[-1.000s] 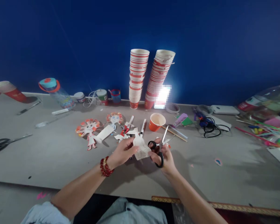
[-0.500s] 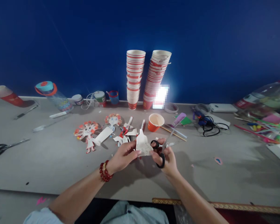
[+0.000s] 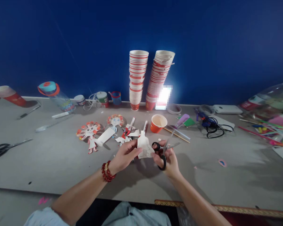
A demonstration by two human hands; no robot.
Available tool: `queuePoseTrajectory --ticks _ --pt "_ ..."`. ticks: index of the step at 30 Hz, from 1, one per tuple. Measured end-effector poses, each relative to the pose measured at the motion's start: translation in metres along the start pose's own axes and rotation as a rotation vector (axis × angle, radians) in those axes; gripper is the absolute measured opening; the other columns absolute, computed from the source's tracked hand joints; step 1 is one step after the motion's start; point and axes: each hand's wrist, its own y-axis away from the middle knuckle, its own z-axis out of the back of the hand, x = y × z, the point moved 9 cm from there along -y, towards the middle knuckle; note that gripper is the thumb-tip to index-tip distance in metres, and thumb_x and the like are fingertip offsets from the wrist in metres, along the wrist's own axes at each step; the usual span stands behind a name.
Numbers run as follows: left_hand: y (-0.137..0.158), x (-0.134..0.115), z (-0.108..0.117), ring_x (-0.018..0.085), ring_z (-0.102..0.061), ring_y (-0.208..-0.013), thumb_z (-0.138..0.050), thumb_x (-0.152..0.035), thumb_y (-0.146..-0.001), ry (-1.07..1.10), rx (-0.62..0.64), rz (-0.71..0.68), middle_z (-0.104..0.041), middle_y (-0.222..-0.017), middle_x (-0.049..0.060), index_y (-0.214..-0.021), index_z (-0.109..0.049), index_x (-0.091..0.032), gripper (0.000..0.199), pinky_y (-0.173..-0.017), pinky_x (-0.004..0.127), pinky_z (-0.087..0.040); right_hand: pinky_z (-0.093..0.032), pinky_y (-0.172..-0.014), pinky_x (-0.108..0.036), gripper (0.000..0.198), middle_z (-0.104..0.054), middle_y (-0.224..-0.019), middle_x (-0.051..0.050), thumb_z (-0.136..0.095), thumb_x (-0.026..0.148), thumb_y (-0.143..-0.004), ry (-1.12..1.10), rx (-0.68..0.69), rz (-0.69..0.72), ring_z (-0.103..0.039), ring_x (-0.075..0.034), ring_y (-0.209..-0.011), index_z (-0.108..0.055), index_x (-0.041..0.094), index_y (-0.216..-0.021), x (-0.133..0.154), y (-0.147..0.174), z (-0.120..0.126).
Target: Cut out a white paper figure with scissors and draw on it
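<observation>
My left hand pinches a small white paper piece with drawn outlines between thumb and fingers. In my right hand is a pair of black-handled scissors, blades apart and pointing up and away; the fingertips of that hand touch the paper's right edge. Just beyond the hands stands an orange paper cup. Paper scraps and markers lie behind my left hand. Two cut-out paper figures with orange curled hair, one nearer and one farther, lie to the left.
Two tall stacks of paper cups, a left stack and a leaning right stack, stand against the blue wall. A second pair of scissors and a water bottle are at left. A glue gun and colourful sticks are at right.
The paper has shifted slightly, and my left thumb sits higher on it. The scissors' blades show farther apart. The whole view has moved a little.
</observation>
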Motion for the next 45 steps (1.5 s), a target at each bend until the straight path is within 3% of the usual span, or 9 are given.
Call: queuePoseTrajectory --ticks 11,21,24,30,41,45 --pt "-0.001 0.002 0.001 0.013 -0.048 -0.066 -0.056 -0.037 -0.086 0.006 -0.025 0.047 -0.057 -0.074 0.002 -0.081 -0.061 -0.012 0.026 -0.062 0.024 -0.039 -0.037 -0.046 -0.018 0.036 -0.054 -0.081 0.002 -0.078 0.023 -0.068 0.002 0.017 0.002 -0.044 -0.008 -0.055 -0.049 0.023 -0.090 0.001 -0.001 -0.002" --pt "0.001 0.008 -0.005 0.013 -0.051 -0.067 -0.060 -0.038 -0.085 0.007 -0.002 0.048 -0.064 -0.087 0.005 -0.100 -0.064 -0.014 0.028 -0.060 0.022 -0.040 -0.038 -0.048 -0.020 0.031 -0.050 -0.076 0.003 -0.076 0.022 -0.069 0.055 0.015 0.048 -0.044 -0.009 -0.055 -0.051 0.024 -0.087 0.008 -0.001 -0.004" --pt "0.001 0.007 -0.005 0.015 -0.053 -0.074 -0.059 -0.036 -0.086 0.022 -0.012 0.022 -0.064 -0.092 0.006 -0.104 -0.063 -0.014 0.029 -0.066 0.024 -0.043 -0.037 -0.047 -0.021 0.029 -0.048 -0.074 0.004 -0.074 0.023 -0.072 0.070 0.036 0.048 -0.041 -0.009 -0.053 -0.050 0.024 -0.088 0.006 0.000 -0.006" --pt "0.000 0.006 -0.002 0.014 -0.051 -0.072 -0.060 -0.035 -0.086 0.063 -0.050 0.004 -0.061 -0.085 0.004 -0.099 -0.061 -0.012 0.027 -0.064 0.023 -0.041 -0.037 -0.051 -0.022 0.029 -0.049 -0.079 0.002 -0.075 0.022 -0.071 0.111 0.056 0.036 -0.043 -0.010 -0.057 -0.050 0.023 -0.087 0.003 0.002 -0.009" --pt "0.001 0.005 0.002 0.014 -0.052 -0.073 -0.059 -0.038 -0.085 0.052 -0.106 0.001 -0.060 -0.084 0.004 -0.096 -0.060 -0.014 0.026 -0.066 0.023 -0.043 -0.037 -0.051 -0.022 0.030 -0.051 -0.077 0.002 -0.075 0.034 -0.073 0.130 0.104 0.010 -0.044 -0.011 -0.058 -0.050 0.022 -0.085 0.003 0.003 -0.015" --pt "0.001 0.006 0.008 0.012 -0.048 -0.065 -0.058 -0.039 -0.085 0.027 -0.142 0.004 -0.055 -0.074 0.001 -0.090 -0.058 -0.014 0.025 -0.061 0.022 -0.041 -0.041 -0.057 -0.024 0.036 -0.054 -0.080 0.000 -0.077 0.043 -0.072 0.099 0.167 -0.054 -0.049 -0.014 -0.063 -0.052 0.022 -0.089 -0.002 0.003 -0.016"
